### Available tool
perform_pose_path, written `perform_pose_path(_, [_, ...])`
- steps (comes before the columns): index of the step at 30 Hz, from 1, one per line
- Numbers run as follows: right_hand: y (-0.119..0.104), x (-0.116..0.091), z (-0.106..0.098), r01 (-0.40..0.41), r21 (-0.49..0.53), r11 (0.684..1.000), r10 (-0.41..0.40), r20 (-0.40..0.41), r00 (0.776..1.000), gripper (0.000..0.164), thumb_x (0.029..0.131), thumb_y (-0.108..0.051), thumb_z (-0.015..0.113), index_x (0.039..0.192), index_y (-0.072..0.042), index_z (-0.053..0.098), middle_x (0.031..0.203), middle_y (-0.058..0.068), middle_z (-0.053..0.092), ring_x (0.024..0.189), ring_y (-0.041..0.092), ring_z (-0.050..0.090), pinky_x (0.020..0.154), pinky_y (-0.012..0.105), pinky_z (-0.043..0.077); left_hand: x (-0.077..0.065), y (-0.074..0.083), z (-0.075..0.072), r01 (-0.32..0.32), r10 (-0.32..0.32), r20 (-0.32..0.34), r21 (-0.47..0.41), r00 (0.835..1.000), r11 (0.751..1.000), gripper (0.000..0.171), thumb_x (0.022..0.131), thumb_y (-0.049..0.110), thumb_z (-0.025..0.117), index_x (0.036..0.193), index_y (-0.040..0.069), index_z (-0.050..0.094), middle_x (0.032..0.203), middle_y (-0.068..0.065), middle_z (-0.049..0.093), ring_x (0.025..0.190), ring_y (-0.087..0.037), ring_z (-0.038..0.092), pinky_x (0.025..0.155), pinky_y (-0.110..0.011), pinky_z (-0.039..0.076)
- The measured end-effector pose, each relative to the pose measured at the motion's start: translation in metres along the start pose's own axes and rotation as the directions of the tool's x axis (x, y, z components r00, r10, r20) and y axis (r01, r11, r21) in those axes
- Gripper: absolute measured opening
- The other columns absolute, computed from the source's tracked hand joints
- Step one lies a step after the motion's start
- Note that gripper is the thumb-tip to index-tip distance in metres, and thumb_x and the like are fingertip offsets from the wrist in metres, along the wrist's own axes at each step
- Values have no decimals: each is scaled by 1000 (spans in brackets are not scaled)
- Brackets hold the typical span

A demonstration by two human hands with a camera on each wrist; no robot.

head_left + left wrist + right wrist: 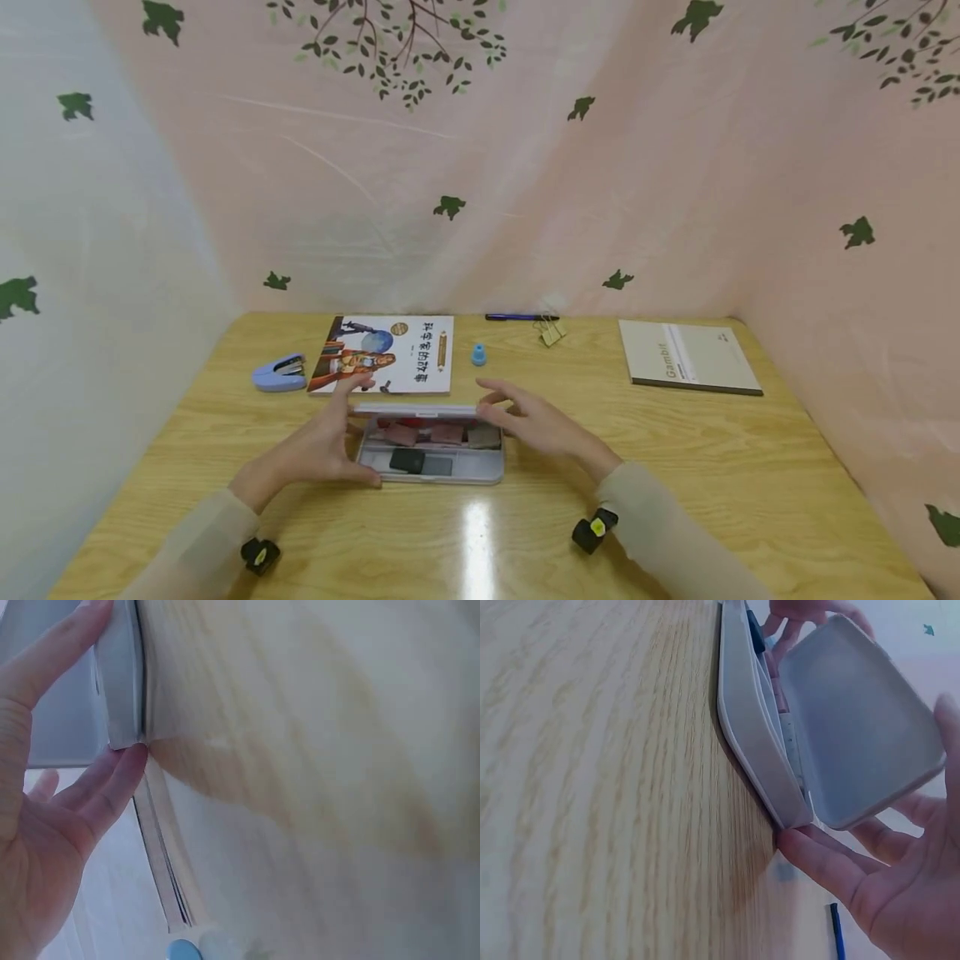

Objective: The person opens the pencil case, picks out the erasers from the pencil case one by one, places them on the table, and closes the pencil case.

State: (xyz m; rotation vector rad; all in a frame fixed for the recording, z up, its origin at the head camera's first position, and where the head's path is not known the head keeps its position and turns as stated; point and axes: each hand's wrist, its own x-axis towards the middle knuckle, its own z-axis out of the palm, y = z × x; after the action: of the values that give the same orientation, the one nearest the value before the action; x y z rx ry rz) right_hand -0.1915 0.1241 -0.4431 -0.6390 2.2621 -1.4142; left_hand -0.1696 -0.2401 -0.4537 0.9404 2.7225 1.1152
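A pale grey-white pencil case (467,479) stands with its lid (420,410) raised and tilted. Inside lie pinkish blocks (447,433), a grey-green block (483,437), a black block (407,460) and a grey piece (438,467). My left hand (318,446) holds the left end, thumb at the front edge and fingers around the back. At the right end, my right hand (536,425) holds the case; in the right wrist view its thumb is by the lid's edge and a fingertip touches the base's corner. Some fingers are hidden behind the lid.
Behind the case lie an illustrated book (420,358), a light-blue stapler (279,373), a small blue bottle-shaped item (478,356), a dark blue pen (517,317) and a gold binder clip (551,333). A beige notebook (690,358) lies back right. Cloth walls enclose the wooden table (675,467).
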Motion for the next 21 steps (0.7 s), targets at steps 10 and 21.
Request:
perform_pose_path(10, [-1, 7, -2, -82, 242, 967, 98, -56, 994, 65, 107, -55, 37, 156, -12, 37, 154, 22, 40, 127, 45, 55, 96, 52, 53, -1, -2, 2, 9, -8, 12, -18, 1000, 1000, 142, 62, 43, 97, 161, 21, -1, 161, -25, 14, 118, -37, 62, 89, -46, 57])
perform_pose_path(21, [4, 11, -6, -112, 304, 946, 136, -59, 989, 65, 108, -57, 32, 149, -7, 41, 147, 23, 46, 117, 40, 63, 94, 49, 55, 0, 0, 2, 51, -51, 11, -34, 999, 998, 144, 61, 44, 98, 162, 28, -3, 158, -25, 21, 115, -34, 64, 95, -52, 54])
